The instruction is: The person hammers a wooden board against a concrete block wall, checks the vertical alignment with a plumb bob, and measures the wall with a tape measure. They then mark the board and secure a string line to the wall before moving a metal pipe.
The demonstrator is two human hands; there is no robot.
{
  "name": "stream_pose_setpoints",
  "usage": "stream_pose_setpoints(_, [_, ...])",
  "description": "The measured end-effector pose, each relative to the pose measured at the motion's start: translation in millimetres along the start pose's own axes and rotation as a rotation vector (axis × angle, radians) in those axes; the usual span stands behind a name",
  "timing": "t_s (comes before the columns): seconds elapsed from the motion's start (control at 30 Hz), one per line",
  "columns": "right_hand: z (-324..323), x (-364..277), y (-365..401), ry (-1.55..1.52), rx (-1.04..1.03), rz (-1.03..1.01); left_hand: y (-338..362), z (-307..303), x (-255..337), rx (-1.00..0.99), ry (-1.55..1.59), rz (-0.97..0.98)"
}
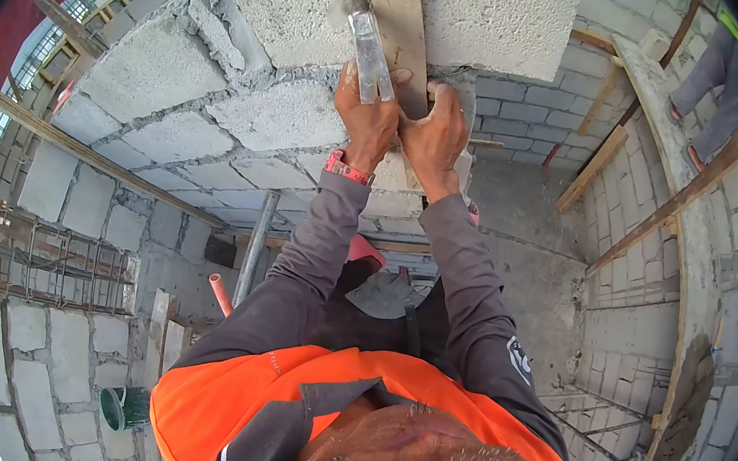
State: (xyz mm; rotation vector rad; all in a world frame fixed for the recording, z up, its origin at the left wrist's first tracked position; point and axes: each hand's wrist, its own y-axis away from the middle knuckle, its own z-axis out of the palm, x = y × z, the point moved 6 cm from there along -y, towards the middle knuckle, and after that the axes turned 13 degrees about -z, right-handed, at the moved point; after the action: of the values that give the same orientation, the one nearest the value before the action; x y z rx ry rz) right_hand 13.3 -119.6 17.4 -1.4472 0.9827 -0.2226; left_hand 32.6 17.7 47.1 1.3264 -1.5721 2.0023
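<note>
A hammer (373, 61) with a worn metal head lies over my left hand (369, 125), whose fingers are closed around it; its handle is hidden. The thumb of that hand rests against a wooden board (398, 13) that runs up the face of the block wall (277, 113). My right hand (436, 137) is beside it at the board's right edge, with fingers curled in a pinch. What sits between those fingertips is hidden. A large rough block (496, 20) stands just above my right hand.
A metal pole (257, 240) and a pink pipe (219, 293) stand to the left of my body. A green bucket (124, 408) is at lower left, near exposed rebar (43, 260). On the right, another person's legs (723, 85) are by a raised plank (692, 261).
</note>
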Motion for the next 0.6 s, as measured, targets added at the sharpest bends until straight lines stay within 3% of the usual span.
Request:
stream_pose_setpoints(0.17, [-1, -2, 2, -0.037, -0.02, -0.006, 4, -4, -3, 0.038, 0.117, -0.111])
stream_pose_setpoints(0.6, [0, 3, -1, -0.006, -0.013, 0.011, 0, 4, 9, 0.044, 0.007, 0.021])
